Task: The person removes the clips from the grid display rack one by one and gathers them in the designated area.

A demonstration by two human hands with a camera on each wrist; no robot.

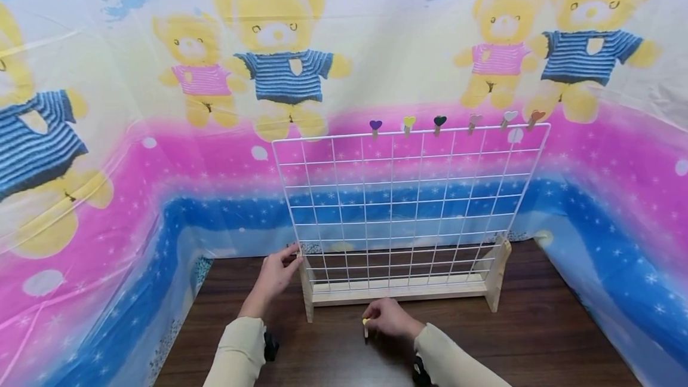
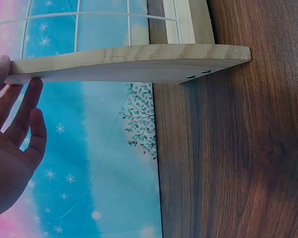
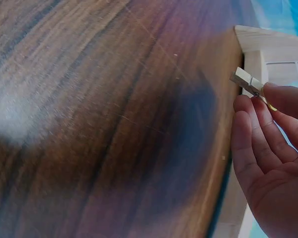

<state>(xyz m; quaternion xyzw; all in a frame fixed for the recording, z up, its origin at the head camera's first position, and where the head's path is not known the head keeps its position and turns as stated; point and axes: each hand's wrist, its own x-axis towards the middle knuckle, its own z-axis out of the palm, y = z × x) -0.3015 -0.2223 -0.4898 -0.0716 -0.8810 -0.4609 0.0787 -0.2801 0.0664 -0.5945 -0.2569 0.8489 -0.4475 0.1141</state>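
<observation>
A white wire grid (image 1: 333, 138) stands upright in a wooden stand (image 1: 398, 298) on the table. My left hand (image 1: 276, 275) grips the upper end of the stand's left side piece (image 2: 129, 62), thumb on one face and fingers on the other. In front of the stand, low over the table, my right hand (image 1: 393, 319) pinches a small wooden clothespin (image 3: 246, 80) between thumb and fingers. A yellow decoration, partly hidden by the fingers, shows on it. Heart-topped clothespins are clipped along the grid's top wire, among them a purple one (image 1: 375, 125) and an orange one (image 1: 537, 116).
The dark wood table (image 1: 548, 333) extends in front of the stand and to both sides. Behind and around it hangs a cloth printed with bears (image 1: 290, 76). The stand's right side piece (image 1: 498, 276) rises at the grid's other end.
</observation>
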